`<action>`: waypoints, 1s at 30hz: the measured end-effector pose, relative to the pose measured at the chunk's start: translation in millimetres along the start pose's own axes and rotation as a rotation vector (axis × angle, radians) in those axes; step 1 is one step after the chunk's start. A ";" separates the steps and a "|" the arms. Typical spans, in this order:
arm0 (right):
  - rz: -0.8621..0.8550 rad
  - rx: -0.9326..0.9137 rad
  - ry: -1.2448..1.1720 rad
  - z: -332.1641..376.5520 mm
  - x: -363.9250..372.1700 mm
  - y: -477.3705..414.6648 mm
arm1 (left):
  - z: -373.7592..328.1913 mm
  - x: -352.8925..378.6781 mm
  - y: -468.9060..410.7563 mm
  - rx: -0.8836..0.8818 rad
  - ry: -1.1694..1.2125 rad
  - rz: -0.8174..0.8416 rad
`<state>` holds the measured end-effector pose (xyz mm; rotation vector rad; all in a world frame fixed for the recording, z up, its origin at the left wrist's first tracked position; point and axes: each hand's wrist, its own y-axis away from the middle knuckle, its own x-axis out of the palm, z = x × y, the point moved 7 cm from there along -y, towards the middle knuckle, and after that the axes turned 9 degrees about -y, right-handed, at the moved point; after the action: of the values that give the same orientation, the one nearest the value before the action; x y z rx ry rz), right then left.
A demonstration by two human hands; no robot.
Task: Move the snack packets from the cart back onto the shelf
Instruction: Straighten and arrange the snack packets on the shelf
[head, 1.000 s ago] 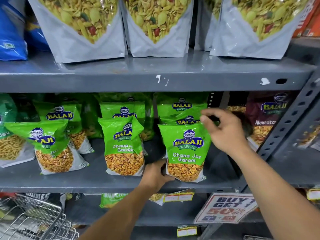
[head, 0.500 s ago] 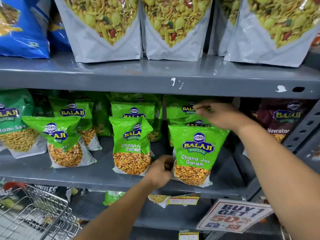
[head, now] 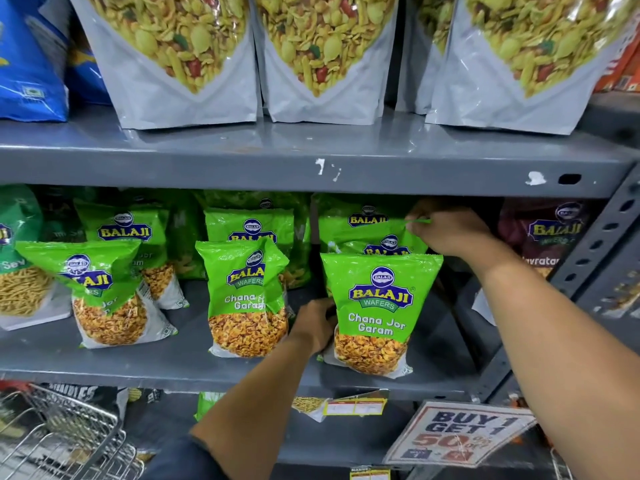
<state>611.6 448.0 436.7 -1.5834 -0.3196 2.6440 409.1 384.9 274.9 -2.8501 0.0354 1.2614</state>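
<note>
Several green Balaji Chana Jor Garam packets stand in rows on the grey middle shelf [head: 104,362]. The front right packet [head: 377,313] stands upright near the shelf's front edge. My left hand [head: 317,322] grips its lower left side. Behind it stand two more green packets; my right hand [head: 450,232] pinches the top right corner of the rear packet [head: 367,223]. Another front packet [head: 246,299] stands just left of my left hand. The wire cart [head: 65,438] shows at the bottom left.
Large white mixed-snack bags [head: 325,57] line the upper shelf [head: 311,161]. Maroon Balaji packets [head: 550,233] sit right of my right hand, by the perforated shelf upright [head: 602,244]. A "Buy 1 Get 1" sign [head: 457,434] hangs below. A blue bag [head: 31,57] is top left.
My right hand moved up and back from the front packet's top to the rear packet's corner. My left hand stayed at the front packet's lower left. The view shifted slightly closer.
</note>
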 end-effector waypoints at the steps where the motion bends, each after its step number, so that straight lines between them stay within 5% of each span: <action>1: -0.001 0.002 0.008 0.5 0.1 0.3 | 0.1 -0.6 0.3 -0.006 -0.022 -0.008; 4: 0.018 -0.093 -0.052 23.0 2.3 -0.7 | -0.7 0.1 0.9 -0.014 -0.024 -0.004; 11: 0.392 -0.191 -0.019 79.0 55.9 -4.0 | -4.9 -1.9 3.8 -0.004 -0.043 -0.020; 18: 0.214 -0.166 -0.081 67.5 44.0 -17.0 | -6.6 -5.0 4.1 -0.024 -0.048 -0.019; 23: 0.301 -0.138 -0.235 51.8 38.4 -20.1 | -9.8 -3.1 4.9 0.016 -0.025 -0.013; 30: 0.320 -0.076 -0.059 14.5 12.1 -10.4 | -1.1 0.9 2.5 -0.021 -0.024 0.011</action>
<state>592.4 457.7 434.9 -1.7103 -0.1840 2.9523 410.4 382.3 274.9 -2.8560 0.0374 1.3062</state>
